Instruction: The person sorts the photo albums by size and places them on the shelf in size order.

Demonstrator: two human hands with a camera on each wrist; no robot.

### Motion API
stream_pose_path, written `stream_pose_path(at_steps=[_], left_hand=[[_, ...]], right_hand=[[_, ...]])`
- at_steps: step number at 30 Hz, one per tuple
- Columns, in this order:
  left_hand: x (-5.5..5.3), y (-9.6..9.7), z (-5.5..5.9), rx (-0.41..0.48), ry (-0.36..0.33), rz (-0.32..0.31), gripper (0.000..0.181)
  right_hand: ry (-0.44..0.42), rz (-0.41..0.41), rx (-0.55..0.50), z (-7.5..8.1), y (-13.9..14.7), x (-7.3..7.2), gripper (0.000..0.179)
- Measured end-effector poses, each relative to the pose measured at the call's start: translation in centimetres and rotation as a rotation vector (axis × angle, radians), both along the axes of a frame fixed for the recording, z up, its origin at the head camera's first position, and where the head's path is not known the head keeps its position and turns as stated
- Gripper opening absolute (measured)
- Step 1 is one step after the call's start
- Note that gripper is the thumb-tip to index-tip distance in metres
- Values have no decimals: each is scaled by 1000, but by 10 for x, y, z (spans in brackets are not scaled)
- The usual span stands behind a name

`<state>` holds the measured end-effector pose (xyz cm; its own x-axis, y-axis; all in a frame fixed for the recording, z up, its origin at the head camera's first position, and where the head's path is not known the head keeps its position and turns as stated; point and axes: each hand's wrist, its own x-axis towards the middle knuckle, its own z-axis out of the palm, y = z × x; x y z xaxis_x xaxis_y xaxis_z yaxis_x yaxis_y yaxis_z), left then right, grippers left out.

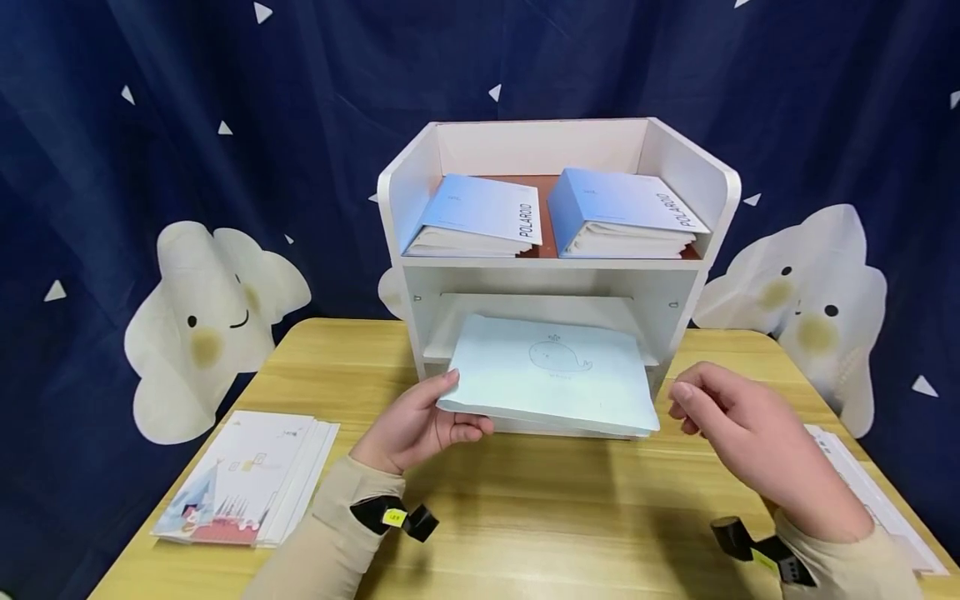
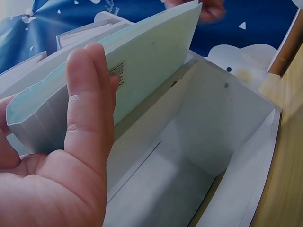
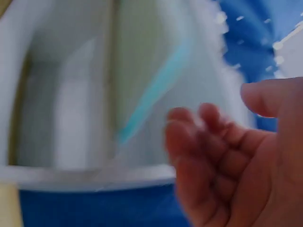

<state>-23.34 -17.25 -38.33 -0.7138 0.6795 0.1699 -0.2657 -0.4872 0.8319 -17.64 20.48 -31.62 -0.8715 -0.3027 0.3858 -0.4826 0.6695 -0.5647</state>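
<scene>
A pale blue booklet stack (image 1: 547,375) with a whale drawing on its cover is held in front of the white shelf unit's middle compartment. My left hand (image 1: 423,421) grips its left end, thumb on top and fingers beneath. Seen in the left wrist view, the pale green underside (image 2: 151,61) carries a small printed label, and fingers lie along it. To the right of the booklets, apart from them, is my right hand (image 1: 738,425), fingers loosely curled around nothing. The right wrist view shows that hand blurred, its palm beside the shelf.
The white shelf unit (image 1: 562,265) stands on the wooden table (image 1: 525,517). Two blue POLAROID binders (image 1: 480,208) lie on its top level. White booklets with a printed cover (image 1: 240,479) lie at the left, and more white booklets (image 1: 873,500) at the right, partly behind the arm.
</scene>
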Motion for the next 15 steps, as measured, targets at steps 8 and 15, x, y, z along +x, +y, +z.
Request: stream_pose_path(at_steps=[8,15], left_hand=[[1,4,1,2,-4,25,35],[1,7,-2,-24,60,1,40]], right_hand=[[181,416,87,-8,-50,28,49],[215,457,149,-34,-78,25,64]])
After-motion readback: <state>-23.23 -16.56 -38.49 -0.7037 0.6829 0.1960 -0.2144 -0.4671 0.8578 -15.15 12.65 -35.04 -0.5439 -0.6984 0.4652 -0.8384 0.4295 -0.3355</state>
